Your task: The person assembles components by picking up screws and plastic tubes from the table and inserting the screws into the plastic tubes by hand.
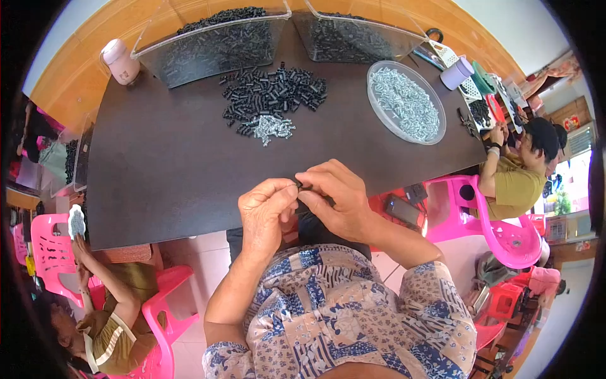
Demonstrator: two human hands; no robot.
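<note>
Just past the table's near edge, my left hand (266,207) and my right hand (338,197) meet, fingertips together. Both pinch a small black piece (302,186) between thumb and forefinger; most of it is hidden by the fingers. Beyond them on the table lies a loose heap of short black cylindrical pieces (278,91). A little pile of shiny silver metal pieces (273,128) rests against the heap's near side. To the right, a round clear plastic tub (372,104) holds many more small silver pieces (404,104).
Two clear bins (218,54) (353,44) full of black pieces stand at the back. A pink jar (120,62) is at far left, a lilac cup (457,73) at far right, near pliers (466,121). People sit working left (117,303) and right (517,170). Pink chairs (167,316) flank me.
</note>
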